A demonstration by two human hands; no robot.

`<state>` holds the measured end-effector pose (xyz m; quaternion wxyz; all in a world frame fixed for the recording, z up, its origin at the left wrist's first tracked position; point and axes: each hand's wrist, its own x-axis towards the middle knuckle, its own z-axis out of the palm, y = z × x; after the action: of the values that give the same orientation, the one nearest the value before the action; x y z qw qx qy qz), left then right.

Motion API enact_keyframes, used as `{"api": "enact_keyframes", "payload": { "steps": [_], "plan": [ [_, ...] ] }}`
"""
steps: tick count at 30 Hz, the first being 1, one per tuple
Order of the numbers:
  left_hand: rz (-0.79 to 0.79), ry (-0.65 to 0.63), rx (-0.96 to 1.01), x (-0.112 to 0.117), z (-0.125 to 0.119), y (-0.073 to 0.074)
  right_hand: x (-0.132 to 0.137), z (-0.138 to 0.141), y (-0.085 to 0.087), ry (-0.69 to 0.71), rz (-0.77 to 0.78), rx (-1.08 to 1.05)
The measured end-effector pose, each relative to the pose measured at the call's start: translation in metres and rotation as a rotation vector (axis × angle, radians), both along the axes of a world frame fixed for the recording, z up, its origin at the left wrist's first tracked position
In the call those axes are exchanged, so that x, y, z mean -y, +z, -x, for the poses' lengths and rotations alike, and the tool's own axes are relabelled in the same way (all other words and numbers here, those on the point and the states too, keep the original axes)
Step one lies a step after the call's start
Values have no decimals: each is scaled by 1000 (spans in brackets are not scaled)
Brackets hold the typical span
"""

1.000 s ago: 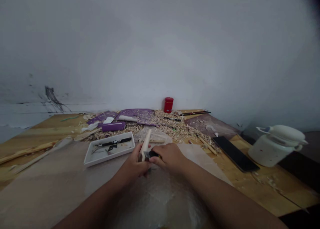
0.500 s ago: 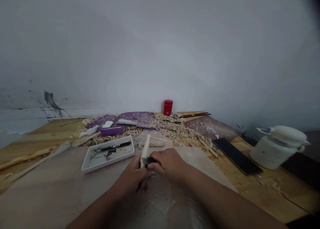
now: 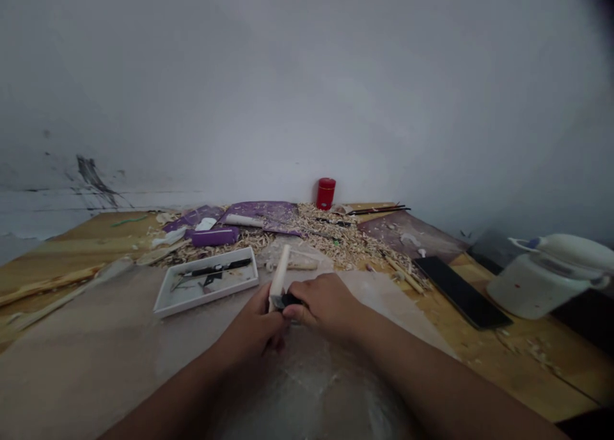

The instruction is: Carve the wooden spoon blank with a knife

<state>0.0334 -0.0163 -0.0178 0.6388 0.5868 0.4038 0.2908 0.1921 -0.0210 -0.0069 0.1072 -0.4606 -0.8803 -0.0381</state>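
My left hand (image 3: 256,322) is closed round the lower part of a pale wooden stick (image 3: 281,267), whose upper end points up and away from me. In my right hand (image 3: 323,306) is a knife (image 3: 286,300) with a dark handle. Its short blade lies against the stick just above my left thumb. Both hands are close together over a translucent plastic sheet (image 3: 201,363). The fingers of my right hand hide most of the knife handle.
Left of my hands sits a white tray (image 3: 165,309) with a black-handled tool. Wood shavings (image 3: 345,245), a purple roll (image 3: 215,236) and a red canister (image 3: 325,194) lie towards the wall. At right are a black phone (image 3: 460,291) and a white lidded pot (image 3: 532,283).
The blade stays against the stick, its angle slightly changed. The whole scene has shifted a little upward in view, and the pot sits further right. Both hands keep their hold.
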Motion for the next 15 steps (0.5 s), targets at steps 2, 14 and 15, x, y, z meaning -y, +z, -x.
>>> {"api": "enact_keyframes", "payload": {
  "steps": [2,14,15],
  "plan": [
    [11,-8,26,0,0,0,1,1,0,-2,-10,4],
    [171,-62,266,18,-2,9,-9,-21,9,-379,-132,-75],
    [176,-61,271,19,-2,10,-9,-21,9,-372,-137,-86]
  ]
}}
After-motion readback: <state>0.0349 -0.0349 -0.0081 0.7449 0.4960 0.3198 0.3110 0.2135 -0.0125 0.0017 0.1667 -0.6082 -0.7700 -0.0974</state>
